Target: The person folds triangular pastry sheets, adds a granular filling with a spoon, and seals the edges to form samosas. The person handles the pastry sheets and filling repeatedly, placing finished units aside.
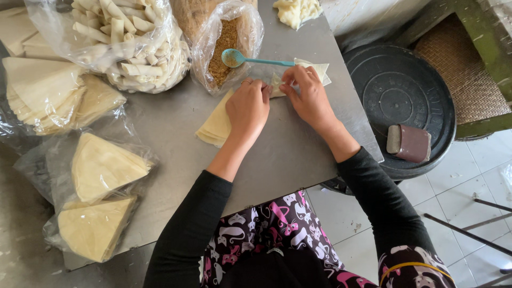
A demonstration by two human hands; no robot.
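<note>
Head view: the left hand [247, 108] and right hand [308, 97] meet over a pale pastry wrapper [277, 85] on the grey metal table [288, 154], fingertips of both pressed together, pinching its folded edge. The right hand also holds a teal spoon [250, 59], its bowl reaching left toward an open bag of brown filling [224, 48]. A stack of wrappers [216, 125] lies under the left hand.

My hands are resting on the table [176, 128]; the spoon [256, 60] is lying at twelve o'clock, the bagged rolls [128, 42] at ten, the wrapper stacks [101, 165] at eight.
</note>
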